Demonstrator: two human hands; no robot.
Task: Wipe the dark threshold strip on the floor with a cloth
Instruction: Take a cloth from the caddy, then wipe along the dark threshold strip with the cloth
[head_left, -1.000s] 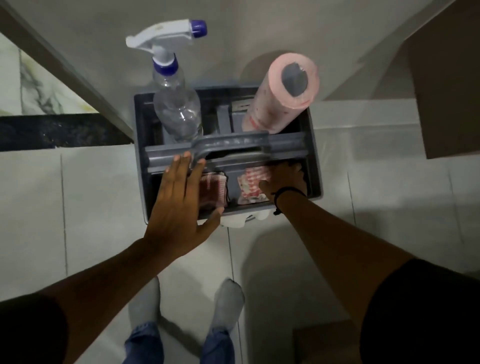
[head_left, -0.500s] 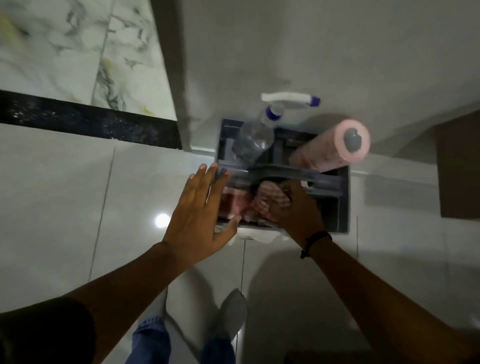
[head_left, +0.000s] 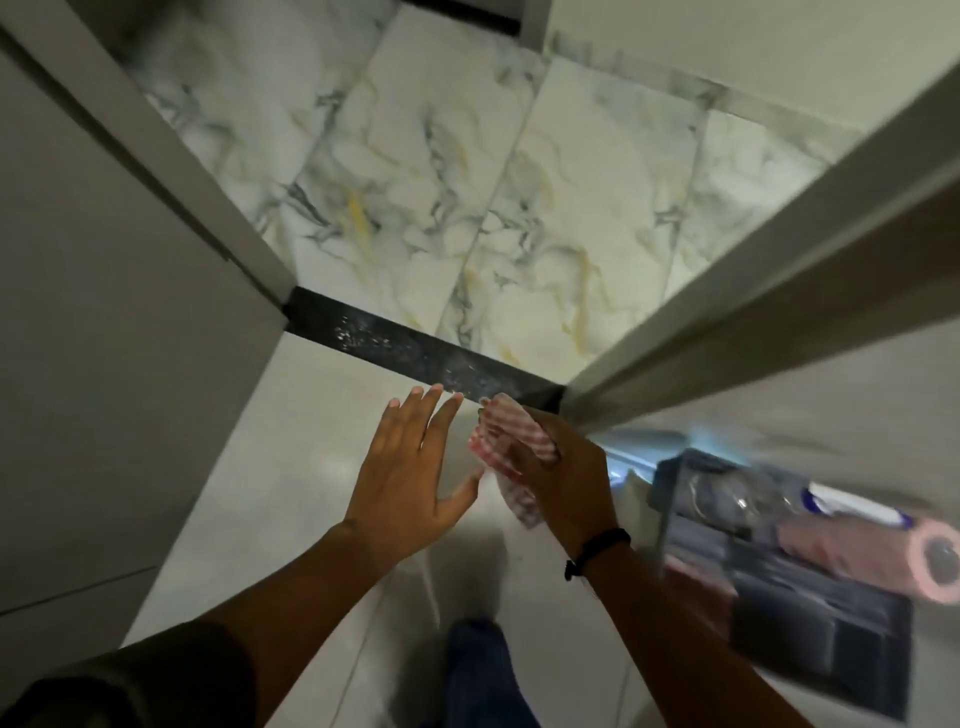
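The dark threshold strip (head_left: 415, 353) runs across the doorway floor between two door jambs, speckled with pale dust. My right hand (head_left: 566, 478) is shut on a red-and-white checked cloth (head_left: 511, 434), held in the air just short of the strip's right end. My left hand (head_left: 410, 473) hovers flat beside it with fingers spread, fingertips close to the strip's near edge, holding nothing.
A grey cleaning caddy (head_left: 810, 597) sits on the floor at the right, with a spray bottle (head_left: 769, 499) and a pink paper roll (head_left: 883, 556) in it. Door jambs (head_left: 727, 322) close in on both sides. Marble tiles (head_left: 467, 197) lie beyond the strip.
My right hand has lifted the checked cloth out of the caddy and carried it left toward the strip. The view swung left, so the caddy now sits at the right edge.
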